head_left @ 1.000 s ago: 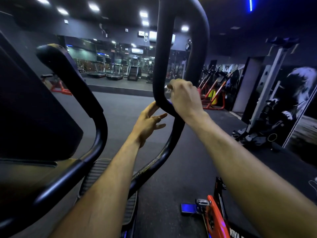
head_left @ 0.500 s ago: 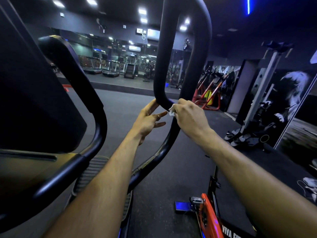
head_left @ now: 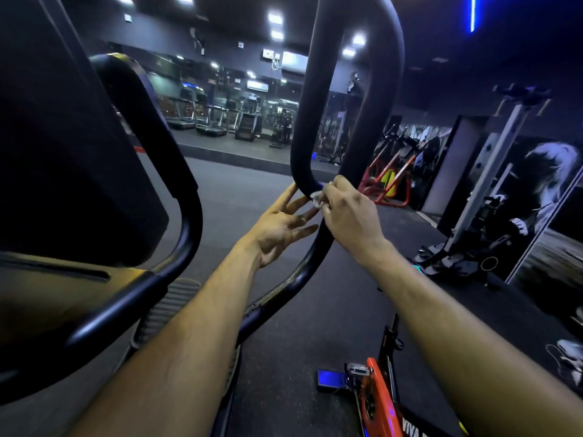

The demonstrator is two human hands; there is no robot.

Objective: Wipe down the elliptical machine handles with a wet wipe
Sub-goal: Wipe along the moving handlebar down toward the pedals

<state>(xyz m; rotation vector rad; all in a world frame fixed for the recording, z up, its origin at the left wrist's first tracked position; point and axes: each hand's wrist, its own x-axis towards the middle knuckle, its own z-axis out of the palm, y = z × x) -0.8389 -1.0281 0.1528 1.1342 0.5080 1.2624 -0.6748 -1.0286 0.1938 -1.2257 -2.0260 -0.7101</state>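
Right hand [head_left: 348, 217] fingers pinch wet wipe [head_left: 316, 197] against handle [head_left: 307, 146] (left hand [head_left: 277, 228] fingers spread, touching it)

Right hand [head_left: 345, 220] sits at the bottom bend of the looped handle [head_left: 304, 127], the wet wipe [head_left: 316, 197] between its fingertips and the bar. Left hand [head_left: 280, 227] is just to its left, fingers spread, touching the near side of that bend. Left of both hands, the second handle bar [head_left: 186, 197] curves down beside the console [head_left: 72, 159]. Below the forearms lies the pedal [head_left: 167, 307]. Below the right forearm stands a bike frame [head_left: 378, 402]. Beyond the hands, treadmills [head_left: 208, 118] line up.
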